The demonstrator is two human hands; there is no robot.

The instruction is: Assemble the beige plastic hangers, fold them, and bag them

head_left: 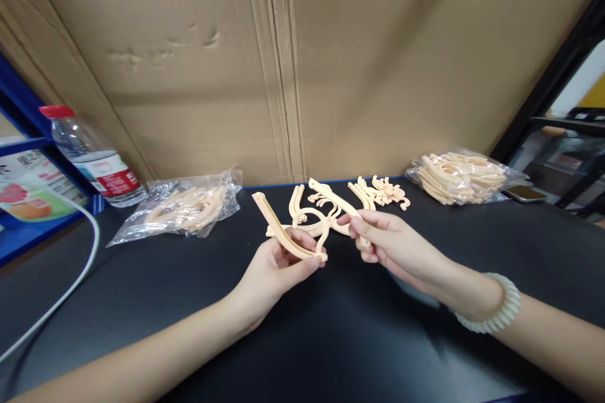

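Observation:
Between the thumb and fingers of my left hand (278,271) is a beige plastic hanger arm (274,220), curved and channelled, its far end pointing up and left. A curved hook piece (322,236) meets it at the fingertips; whether the two are joined I cannot tell. My right hand (387,239) grips a second hanger arm (335,199), slanting up to the left and apart from the first. Behind both hands lie more loose hanger arms (297,201) and a cluster of small hooks (390,190), partly hidden.
A clear bag of beige parts (189,208) lies at left, and another bag (460,176) at right beside a phone (524,193). A red-capped bottle (101,164) stands far left near a white cable (89,264). Cardboard (189,75) walls off the back of the black table (331,340).

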